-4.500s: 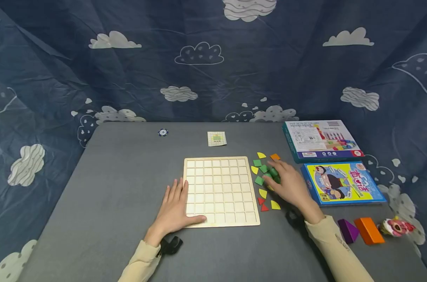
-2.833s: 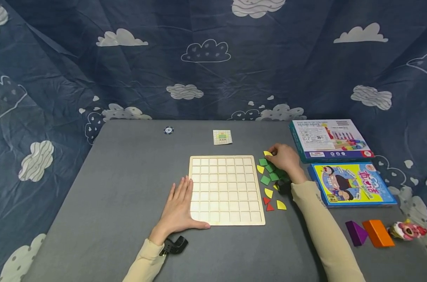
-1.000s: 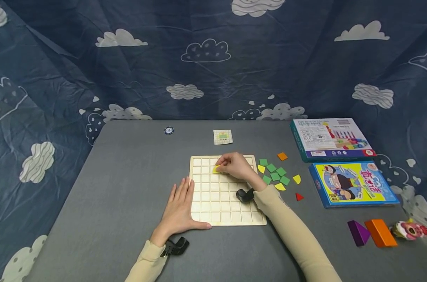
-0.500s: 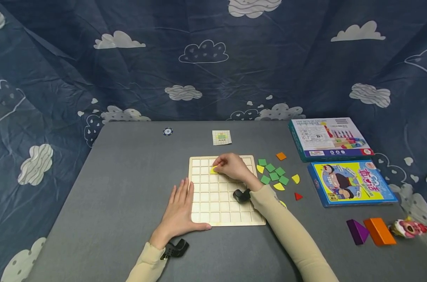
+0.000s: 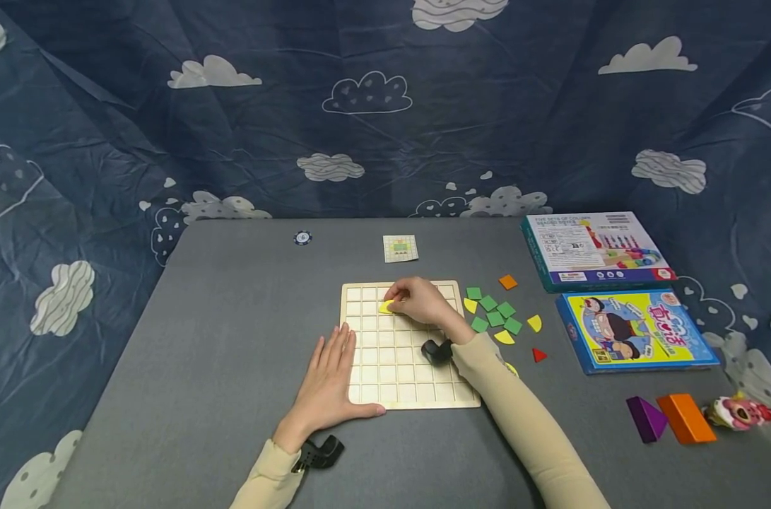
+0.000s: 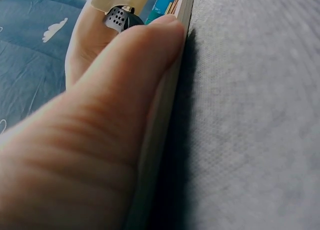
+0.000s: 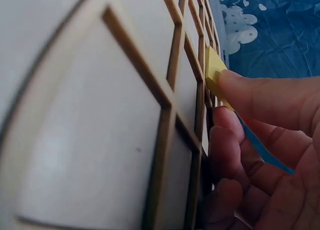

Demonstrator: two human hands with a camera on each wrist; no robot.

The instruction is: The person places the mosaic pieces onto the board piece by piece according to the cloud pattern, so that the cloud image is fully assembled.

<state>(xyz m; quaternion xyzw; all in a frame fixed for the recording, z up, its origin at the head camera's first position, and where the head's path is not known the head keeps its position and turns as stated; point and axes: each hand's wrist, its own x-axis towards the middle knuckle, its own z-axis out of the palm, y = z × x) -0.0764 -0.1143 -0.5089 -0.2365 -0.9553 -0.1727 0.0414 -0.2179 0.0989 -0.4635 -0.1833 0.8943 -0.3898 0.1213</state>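
My right hand (image 5: 421,302) pinches a yellow quarter-circle tile (image 5: 384,307) at an upper-left square of the wooden grid board (image 5: 405,375). In the right wrist view, the thumb presses the yellow tile (image 7: 215,70), which stands tilted against the grid's raised ridges. My left hand (image 5: 326,385) lies flat with straight fingers along the board's left edge, its thumb at the near edge. The left wrist view shows that thumb (image 6: 130,65) against the board's side. Right of the board lie several green square tiles (image 5: 505,309), several yellow quarter-circle tiles (image 5: 534,323), a red triangle (image 5: 538,355) and an orange square (image 5: 508,282).
A small printed pattern card (image 5: 401,248) lies beyond the board, and a round chip (image 5: 302,238) farther left. Two game boxes, a white one (image 5: 598,247) and a blue-yellow one (image 5: 633,329), occupy the right. Nearer are a purple block (image 5: 647,418), an orange block (image 5: 686,418) and a figurine (image 5: 741,412).
My right hand took the yellow tile from the far end of the loose pieces and carried it left onto the board. Loose tiles have spread rightward. My left hand barely shifted.
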